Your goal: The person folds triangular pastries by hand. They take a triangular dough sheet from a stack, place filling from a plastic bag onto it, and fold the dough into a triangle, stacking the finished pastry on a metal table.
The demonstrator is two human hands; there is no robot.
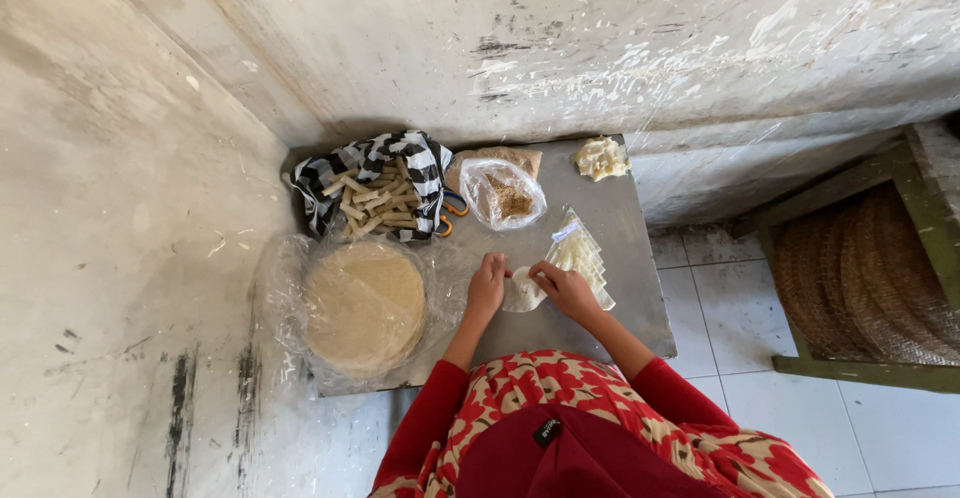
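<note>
1. Both hands pinch one pale, round wrapper sheet near the middle of the grey metal table. The left hand curls its fingers onto the sheet's left edge, and the right hand presses fingers and thumb onto its right edge. Each hand is closed on the sheet, not spread.
2. Count: two hands, both in red sleeves; one sheet held; one stack of round wrappers; one pile of rolled sticks; one clear bag of brown crumbs; one lump of pale dough; one fan of thin white strips.
3. The rolled sticks are too many and too overlapped to count with certainty. How many wrappers make up the stack cannot be told from above.
4. The sheet is partly hidden under the fingers, so its full outline does not show. A brownish packet behind the crumb bag is mostly covered. Two orange loops, perhaps scissor handles, peek out beside the striped cloth; the rest is hidden.
5. The wrapper stack is flat, tan and matte, lying on crinkled clear plastic at the table's left front. The sticks are short, pale-brown cylinders on a black-and-white striped cloth at the back left.
6. The strips just right of the hands look glossy and overlapping. The dough lump at the far right corner is lumpy and cream-coloured.
7. A woven brown seat in a green wooden frame stands on the white tiled floor to the right, cut off by the picture's edge.
</note>
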